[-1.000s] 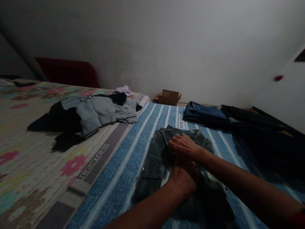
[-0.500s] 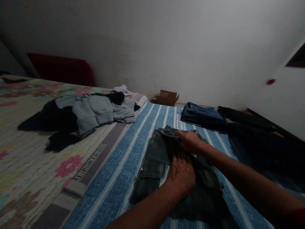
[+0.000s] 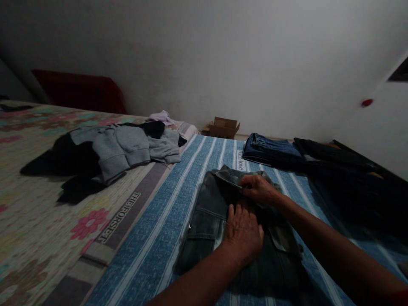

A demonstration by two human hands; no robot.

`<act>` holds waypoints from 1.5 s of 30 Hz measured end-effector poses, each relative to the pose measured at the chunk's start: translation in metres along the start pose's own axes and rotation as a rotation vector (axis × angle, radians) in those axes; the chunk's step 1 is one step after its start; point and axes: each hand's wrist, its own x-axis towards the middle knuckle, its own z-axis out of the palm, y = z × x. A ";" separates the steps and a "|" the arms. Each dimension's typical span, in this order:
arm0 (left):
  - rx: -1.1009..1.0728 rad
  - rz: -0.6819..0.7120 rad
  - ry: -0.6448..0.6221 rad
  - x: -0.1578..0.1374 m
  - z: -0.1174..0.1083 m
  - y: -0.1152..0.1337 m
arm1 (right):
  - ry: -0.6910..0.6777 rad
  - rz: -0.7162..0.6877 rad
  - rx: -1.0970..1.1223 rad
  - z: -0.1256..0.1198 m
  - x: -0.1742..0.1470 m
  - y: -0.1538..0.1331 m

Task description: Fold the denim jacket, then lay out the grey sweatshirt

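Note:
A dark grey-green denim jacket (image 3: 204, 229) lies front up on the blue striped sheet, its collar at the far end and pocket flaps on both sides. My left hand (image 3: 244, 233) rests on the middle of its front, fingers stretched out and slightly apart. Just beyond it, my right hand (image 3: 258, 189) pinches the jacket near the collar, with the fingertips closed on the cloth. Part of the jacket's front is hidden beneath both hands and in shadow.
Folded blue jeans (image 3: 270, 148) and dark clothes (image 3: 334, 157) lie at the right. A grey and black heap of clothing (image 3: 124, 146) rests on the floral bedcover (image 3: 153, 180) at the left. Against the wall stands an open cardboard box (image 3: 225, 127).
My right hand has shifted slightly to the right, still pinching the cloth by the collar. The left hand stays on the jacket's front, its fingers a little more spread.

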 end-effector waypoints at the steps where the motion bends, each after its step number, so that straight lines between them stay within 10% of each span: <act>1: -0.004 -0.002 0.000 0.000 0.000 0.000 | -0.002 -0.006 0.022 0.000 -0.001 0.001; 10: -0.007 -0.024 -0.004 0.002 -0.005 0.000 | -0.067 -0.088 0.088 -0.002 -0.007 -0.007; 34: 0.069 0.037 0.028 0.007 -0.005 -0.003 | -0.016 0.256 -0.203 0.017 0.020 -0.017; 45: 0.067 0.071 0.038 0.006 -0.006 -0.011 | 0.214 0.263 -0.305 -0.057 -0.019 -0.010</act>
